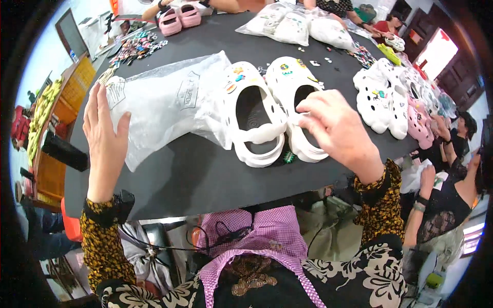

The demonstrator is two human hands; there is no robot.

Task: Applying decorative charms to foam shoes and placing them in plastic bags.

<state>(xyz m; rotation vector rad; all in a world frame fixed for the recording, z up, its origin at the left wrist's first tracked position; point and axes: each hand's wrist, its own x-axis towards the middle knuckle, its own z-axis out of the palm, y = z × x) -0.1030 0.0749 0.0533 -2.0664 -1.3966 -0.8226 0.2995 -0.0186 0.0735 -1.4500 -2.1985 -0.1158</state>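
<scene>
The person stands at a black table (195,174) and works with both bare hands over a pair of white clogs (275,110). The right hand (336,128) is over the right clog of the pair, and its fingers (308,107) are bent and pinch the white heel strap near the opening of that shoe; the hand is closed on the strap, not flat. The two clogs lie side by side, touching each other, with toes pointing away from the person, and small colourful charms (237,77) sit on their upper parts. The left hand (105,138) is open, with fingers stretched, and it lies flat on the edge of a clear plastic bag (164,102) that spreads on the table just left of the clogs; the bag touches the left clog. Farther on the right side of the table there is a heap of more white and pink clogs (400,97), well apart from the pair. At the far edge I see filled clear bags (295,25), a pair of pink clogs (179,18), and a scatter of small charms (136,49). Other people sit around the table on the right side.
</scene>
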